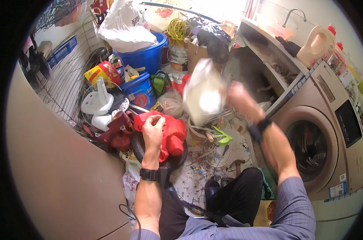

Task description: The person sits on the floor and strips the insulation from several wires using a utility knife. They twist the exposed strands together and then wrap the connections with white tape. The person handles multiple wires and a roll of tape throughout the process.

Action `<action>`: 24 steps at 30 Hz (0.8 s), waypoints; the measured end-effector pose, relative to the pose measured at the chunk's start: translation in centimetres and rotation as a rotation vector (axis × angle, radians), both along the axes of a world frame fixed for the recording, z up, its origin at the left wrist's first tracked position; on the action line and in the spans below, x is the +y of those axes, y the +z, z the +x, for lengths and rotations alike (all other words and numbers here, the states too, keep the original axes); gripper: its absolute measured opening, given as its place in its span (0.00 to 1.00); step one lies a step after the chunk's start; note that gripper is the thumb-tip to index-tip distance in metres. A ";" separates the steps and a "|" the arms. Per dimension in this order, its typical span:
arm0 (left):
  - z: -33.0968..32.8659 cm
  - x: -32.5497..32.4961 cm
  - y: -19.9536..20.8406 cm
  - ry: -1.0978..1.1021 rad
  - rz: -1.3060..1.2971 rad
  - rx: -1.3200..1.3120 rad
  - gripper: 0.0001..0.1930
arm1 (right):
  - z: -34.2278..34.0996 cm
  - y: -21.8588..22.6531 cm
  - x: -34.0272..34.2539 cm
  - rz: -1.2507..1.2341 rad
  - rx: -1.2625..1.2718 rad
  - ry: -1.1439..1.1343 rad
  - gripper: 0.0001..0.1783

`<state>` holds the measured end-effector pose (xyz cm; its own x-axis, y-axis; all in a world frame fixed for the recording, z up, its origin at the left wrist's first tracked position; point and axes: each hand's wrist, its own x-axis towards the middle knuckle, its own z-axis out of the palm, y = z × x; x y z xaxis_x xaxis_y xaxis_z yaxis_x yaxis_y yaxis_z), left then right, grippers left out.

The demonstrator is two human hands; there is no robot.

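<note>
My right hand (pixel 242 100) is smeared by motion. It grips the edge of a pale, whitish thing (pixel 205 100), also blurred; whether this is a plastic tub or a bag I cannot tell. My left hand (pixel 153 130) is closed in a pinch, thumb against fingers, over a bunched red bag or cloth (pixel 174 130). What sits between those fingertips, if anything, is too small to make out. The red bundle lies on a round black rim (pixel 181 160). Below the pale thing, a bright green plastic piece (pixel 222 137) lies on the littered floor.
Small screws, wires and scraps cover the floor (pixel 201 176), with a hammer (pixel 238 165) among them. Blue buckets (pixel 139 91), a wire rack (pixel 61 84) and a white fan-like part (pixel 97 100) crowd the left. A washing machine (pixel 309 140) stands right, below detergent bottles (pixel 315 46).
</note>
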<state>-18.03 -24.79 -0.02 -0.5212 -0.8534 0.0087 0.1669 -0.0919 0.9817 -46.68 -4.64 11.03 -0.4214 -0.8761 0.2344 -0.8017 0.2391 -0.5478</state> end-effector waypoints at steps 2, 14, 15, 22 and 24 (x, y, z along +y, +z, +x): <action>0.0 -0.2 0.4 -0.017 0.013 -0.001 0.09 | -5.9 6.4 -3.0 -0.410 -0.552 -0.410 0.20; 0.0 1.5 0.0 -0.233 -0.077 -0.072 0.08 | 7.6 -10.0 1.6 0.171 -0.226 -0.038 0.12; 0.0 1.7 -0.1 -0.243 -0.079 -0.090 0.08 | 8.9 -11.1 2.8 0.133 -0.329 -0.011 0.12; -0.9 3.1 -1.1 -0.317 -0.286 -0.175 0.08 | 12.1 -14.6 5.4 0.078 -0.486 -0.126 0.14; -1.1 3.7 -1.3 -0.336 -0.350 -0.233 0.07 | 12.3 -14.8 5.9 0.023 -0.616 -0.158 0.14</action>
